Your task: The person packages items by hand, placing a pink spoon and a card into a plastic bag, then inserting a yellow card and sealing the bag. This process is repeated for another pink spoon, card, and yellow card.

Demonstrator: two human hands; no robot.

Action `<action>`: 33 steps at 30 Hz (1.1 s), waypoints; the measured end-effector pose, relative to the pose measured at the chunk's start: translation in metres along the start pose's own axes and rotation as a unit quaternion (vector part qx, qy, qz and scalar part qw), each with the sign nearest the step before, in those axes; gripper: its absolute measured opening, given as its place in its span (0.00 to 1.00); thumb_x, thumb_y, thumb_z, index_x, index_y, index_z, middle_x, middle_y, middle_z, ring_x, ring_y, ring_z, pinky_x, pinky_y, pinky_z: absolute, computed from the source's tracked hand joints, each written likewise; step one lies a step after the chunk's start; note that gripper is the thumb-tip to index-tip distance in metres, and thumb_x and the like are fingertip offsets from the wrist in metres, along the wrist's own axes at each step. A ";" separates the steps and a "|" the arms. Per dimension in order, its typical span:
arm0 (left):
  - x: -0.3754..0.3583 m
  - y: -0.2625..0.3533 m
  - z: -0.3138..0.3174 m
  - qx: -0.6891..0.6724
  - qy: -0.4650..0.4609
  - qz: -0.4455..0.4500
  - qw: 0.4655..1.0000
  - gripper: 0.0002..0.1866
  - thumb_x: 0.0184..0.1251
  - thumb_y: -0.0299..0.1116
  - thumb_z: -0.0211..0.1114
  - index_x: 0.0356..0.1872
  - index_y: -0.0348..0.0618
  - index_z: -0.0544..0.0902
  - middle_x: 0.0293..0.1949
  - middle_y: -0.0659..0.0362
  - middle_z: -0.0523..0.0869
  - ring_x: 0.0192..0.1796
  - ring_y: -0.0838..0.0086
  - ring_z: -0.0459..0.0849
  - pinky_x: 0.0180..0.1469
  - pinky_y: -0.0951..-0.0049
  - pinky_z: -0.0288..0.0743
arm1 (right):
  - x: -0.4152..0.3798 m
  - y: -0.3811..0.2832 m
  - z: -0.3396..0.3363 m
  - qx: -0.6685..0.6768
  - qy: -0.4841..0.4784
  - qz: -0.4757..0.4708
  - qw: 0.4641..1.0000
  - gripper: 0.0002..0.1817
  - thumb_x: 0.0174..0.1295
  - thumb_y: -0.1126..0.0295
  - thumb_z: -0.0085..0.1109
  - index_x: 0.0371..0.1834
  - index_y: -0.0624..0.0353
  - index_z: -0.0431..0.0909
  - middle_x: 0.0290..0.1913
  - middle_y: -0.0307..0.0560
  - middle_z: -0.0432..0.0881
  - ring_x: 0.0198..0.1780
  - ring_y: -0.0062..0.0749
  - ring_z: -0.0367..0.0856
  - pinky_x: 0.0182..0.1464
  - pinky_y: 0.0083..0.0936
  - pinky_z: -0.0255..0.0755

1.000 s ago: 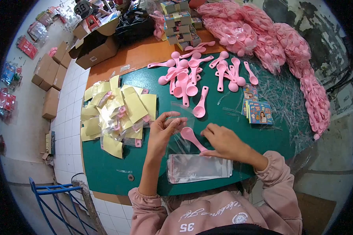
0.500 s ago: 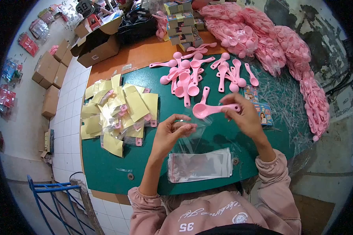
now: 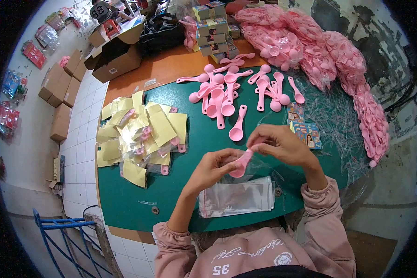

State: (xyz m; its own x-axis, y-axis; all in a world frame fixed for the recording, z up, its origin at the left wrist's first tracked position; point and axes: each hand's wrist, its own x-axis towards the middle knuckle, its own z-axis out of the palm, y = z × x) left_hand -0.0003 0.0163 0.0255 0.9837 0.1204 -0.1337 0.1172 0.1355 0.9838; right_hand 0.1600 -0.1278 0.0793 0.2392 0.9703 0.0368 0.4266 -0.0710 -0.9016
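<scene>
Over the green tabletop, my right hand [image 3: 282, 144] pinches the handle of a pink spoon [image 3: 240, 167], whose bowl points down and to the left. My left hand [image 3: 213, 170] has its fingers closed at the bowl, on a clear plastic bag [image 3: 252, 169] around the spoon. Just beneath lies a stack of flat clear bags [image 3: 238, 197]. A single pink spoon [image 3: 237, 131] rests above my hands, with a loose pile of pink spoons [image 3: 217, 95] behind it. Small printed cards [image 3: 310, 134] lie right of my right hand.
Bagged spoons with yellow cards [image 3: 160, 125] are heaped at the left. Large bags of pink spoons [image 3: 310, 51] line the back right, beside scattered clear plastic [image 3: 326, 111]. Stacked card bundles [image 3: 213, 32] and an open cardboard box [image 3: 118, 60] stand behind. A blue metal frame [image 3: 69, 223] is lower left.
Both hands have moved down and closer together. The held spoon has turned from level to bowl-down and now meets the clear bag at my left hand.
</scene>
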 end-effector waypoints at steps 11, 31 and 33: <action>-0.004 0.001 0.003 0.096 -0.017 -0.009 0.995 0.17 0.69 0.37 0.51 0.47 0.33 0.77 0.34 0.62 0.82 0.36 0.82 0.77 0.40 0.80 0.72 | -0.008 0.002 0.011 0.067 0.149 0.021 0.986 0.08 0.60 0.78 0.49 0.42 0.67 0.73 0.32 0.47 0.79 0.31 0.23 0.80 0.33 0.20 0.75; 0.014 0.018 0.010 -0.064 0.071 -0.011 0.995 0.25 0.72 0.50 0.36 0.56 0.42 0.69 0.37 0.49 0.83 0.39 0.67 0.83 0.38 0.71 0.78 | -0.057 0.018 -0.027 -0.166 0.323 0.094 0.927 0.14 0.51 0.76 0.56 0.43 0.59 0.78 0.46 0.54 0.69 0.49 0.44 0.71 0.51 0.32 0.66; 0.014 0.014 0.008 -0.078 0.075 -0.009 0.994 0.24 0.72 0.48 0.37 0.54 0.41 0.69 0.38 0.50 0.82 0.41 0.67 0.83 0.40 0.71 0.78 | -0.087 0.063 -0.045 -0.398 0.404 0.164 0.807 0.14 0.52 0.72 0.59 0.42 0.64 0.77 0.40 0.54 0.74 0.41 0.42 0.76 0.45 0.31 0.70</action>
State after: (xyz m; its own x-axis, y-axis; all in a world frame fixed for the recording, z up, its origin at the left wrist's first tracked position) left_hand 0.0160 0.0117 0.0380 0.9489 0.2600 -0.1787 0.1002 0.2887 0.9522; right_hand 0.2051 -0.2268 0.0390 0.8061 0.4255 0.4113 0.5740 -0.7314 -0.3683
